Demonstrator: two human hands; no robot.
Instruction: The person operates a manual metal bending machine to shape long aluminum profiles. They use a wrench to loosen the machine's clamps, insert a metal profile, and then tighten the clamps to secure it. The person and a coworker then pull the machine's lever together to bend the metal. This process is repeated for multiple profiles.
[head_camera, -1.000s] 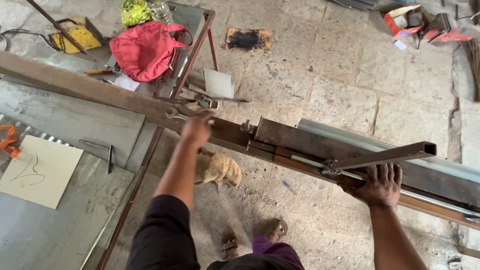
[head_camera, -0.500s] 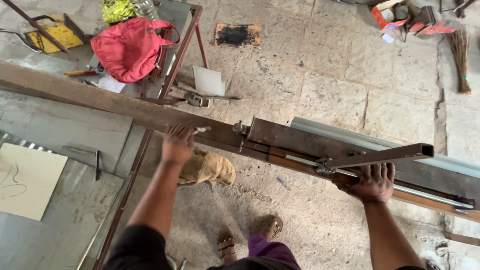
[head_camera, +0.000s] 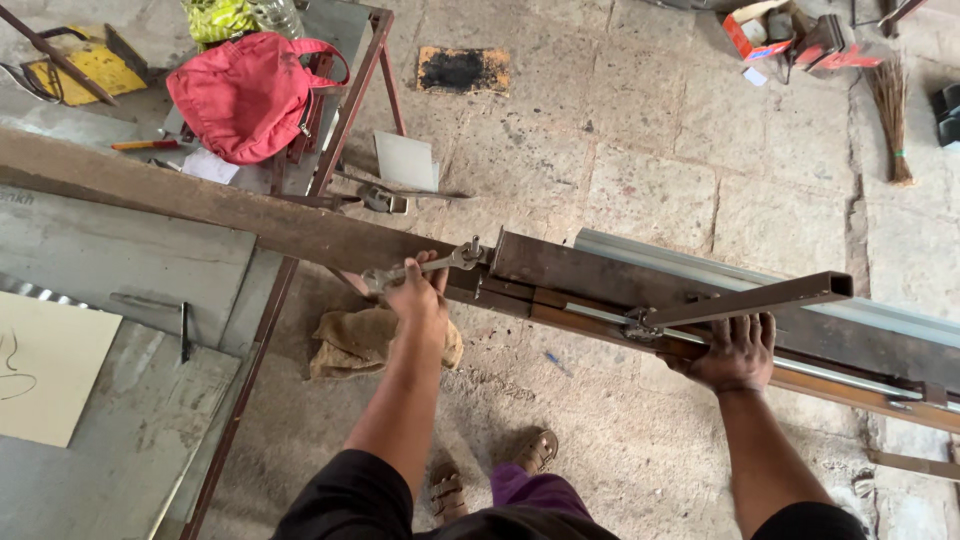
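At left, our left hand (head_camera: 418, 296) grips a spanner (head_camera: 425, 266) whose head sits at a bolt on the rusty steel frame (head_camera: 640, 275) lying across the tabletop (head_camera: 120, 255). At right, our right hand (head_camera: 735, 355) clasps the frame's lower edge beneath the square tube (head_camera: 760, 298); we judge the bolt work under way, not finished.

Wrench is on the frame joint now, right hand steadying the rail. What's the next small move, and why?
Probably swing the wrench handle a short arc. The left hand grips it with its head at the bolt on the steel frame, and the right hand braces the frame from below.
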